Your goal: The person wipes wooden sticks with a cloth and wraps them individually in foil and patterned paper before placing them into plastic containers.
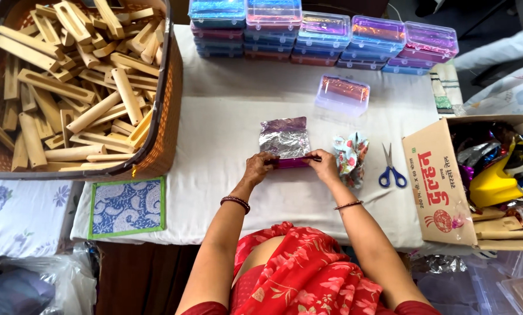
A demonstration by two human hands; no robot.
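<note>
A long piece [292,163] half wrapped in shiny purple foil lies on the white cloth at the near middle. The loose silver side of the foil sheet [283,137] spreads away from me behind it. My left hand [260,168] presses the piece's left end. My right hand [323,165] grips its right end, fingers folded over the foil. Both wrists wear bangles.
A brown basket [167,99] full of wooden blocks stands at the left. Clear lidded boxes [325,35] with coloured foil are stacked at the back, one box [342,93] apart. Blue scissors [392,169], a crumpled printed cloth [349,157] and a cardboard carton [442,186] of foil lie at right.
</note>
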